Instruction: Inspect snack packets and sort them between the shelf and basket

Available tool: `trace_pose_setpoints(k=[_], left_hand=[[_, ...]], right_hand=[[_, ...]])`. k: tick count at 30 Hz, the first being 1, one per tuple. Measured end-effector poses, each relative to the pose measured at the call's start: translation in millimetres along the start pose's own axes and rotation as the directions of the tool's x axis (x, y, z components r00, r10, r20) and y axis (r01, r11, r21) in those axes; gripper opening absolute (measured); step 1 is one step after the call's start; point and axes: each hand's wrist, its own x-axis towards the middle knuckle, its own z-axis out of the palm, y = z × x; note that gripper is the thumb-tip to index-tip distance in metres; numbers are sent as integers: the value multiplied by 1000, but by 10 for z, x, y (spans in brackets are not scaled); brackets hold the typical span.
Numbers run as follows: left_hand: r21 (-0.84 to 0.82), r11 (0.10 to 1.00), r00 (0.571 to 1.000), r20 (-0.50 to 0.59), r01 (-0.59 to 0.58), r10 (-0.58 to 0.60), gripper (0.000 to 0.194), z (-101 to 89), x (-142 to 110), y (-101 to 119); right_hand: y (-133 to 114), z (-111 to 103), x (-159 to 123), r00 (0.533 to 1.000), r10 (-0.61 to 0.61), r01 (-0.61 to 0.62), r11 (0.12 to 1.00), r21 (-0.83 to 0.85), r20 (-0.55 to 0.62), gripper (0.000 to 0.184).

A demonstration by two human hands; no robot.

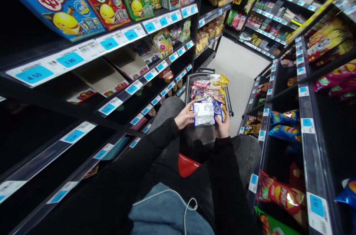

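Between my two hands is a blue and white snack packet (pixel 204 112), held flat by its ends. My left hand (pixel 185 115) grips its left edge, thumb on the near face. On the other end, my right hand (pixel 223 123) has its fingers closed round the blue part. Just beyond the packet stands a grey shopping basket (pixel 189 86) with a black handle. Several colourful snack packets (pixel 210 88) fill it, some pink and white, others yellow and sticking up over its right rim. The packet hides the basket's near side.
Shelves with price labels (pixel 130 35) rise close on my left, carrying snack boxes (pixel 105 1) and open cartons (pixel 102 75). Crisp bags (pixel 285 116) line the shelves on my right. The pale aisle floor (pixel 236 59) runs ahead to another shelf (pixel 264 29).
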Motion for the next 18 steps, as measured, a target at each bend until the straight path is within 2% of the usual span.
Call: trace_pose_setpoints(k=[3,5,7,11,15,18], left_hand=[[-28,996,996,13,-83,83,107,54,-22,8],[19,987,986,-38,-162,162,110,49,-4,0],[123,971,973,-83,-204,214,99,11,32,-11],[387,905,968,-99,-175,229,60,-103,96,-25],[653,721,931,-65,-232,359,41,-168,99,-22],[738,619,906,-27,-267,422,29,-163,78,-8]], right_hand=[[47,121,-13,988,-58,59,998,4,-141,68],[25,117,-18,989,-55,53,998,-24,-139,69],[-31,52,-19,995,-52,46,996,-83,-82,63],[-167,-110,-20,999,-23,30,984,-176,42,43],[-225,-162,-34,1000,-18,22,983,-183,22,38],[-219,-156,-42,999,-38,40,980,-197,12,36]])
